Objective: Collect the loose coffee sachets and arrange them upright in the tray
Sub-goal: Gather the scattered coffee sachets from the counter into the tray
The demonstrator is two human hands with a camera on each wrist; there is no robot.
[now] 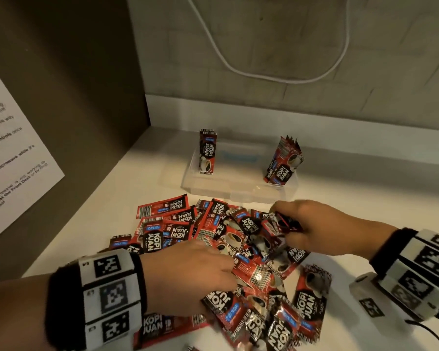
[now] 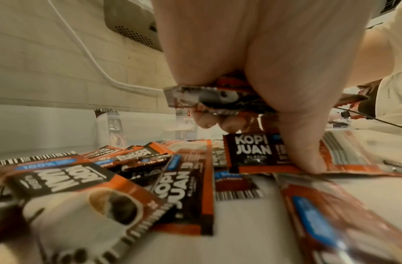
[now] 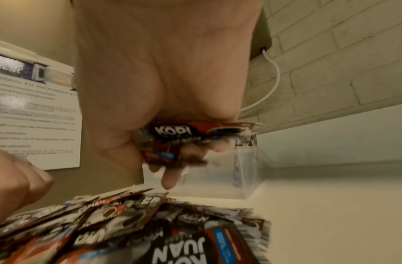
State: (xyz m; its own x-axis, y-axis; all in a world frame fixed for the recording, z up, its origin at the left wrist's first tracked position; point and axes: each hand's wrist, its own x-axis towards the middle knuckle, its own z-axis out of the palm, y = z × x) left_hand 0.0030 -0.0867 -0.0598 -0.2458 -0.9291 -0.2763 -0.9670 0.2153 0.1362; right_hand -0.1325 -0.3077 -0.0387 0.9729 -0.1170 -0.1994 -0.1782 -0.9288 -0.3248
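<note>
A heap of loose red-and-black coffee sachets [image 1: 226, 249] lies on the white counter. My left hand [image 1: 226, 271] sits on the heap. In the left wrist view its fingers curl round a few sachets [image 2: 209, 97] while the thumb [image 2: 306, 157] presses a flat one. My right hand [image 1: 285, 225], at the heap's far right, grips a small bunch of sachets [image 1: 288, 221], also seen in the right wrist view [image 3: 172, 131]. Behind the heap stands a clear tray [image 1: 238, 188]. One sachet [image 1: 207, 152] stands upright at its left end and several sachets [image 1: 284, 160] lean at its right end.
A brown side panel with a printed paper notice [image 1: 15, 153] closes off the left. A white cable [image 1: 238, 69] hangs on the brick wall behind the tray. Bare counter [image 1: 150, 178] lies left of the tray and right of the heap.
</note>
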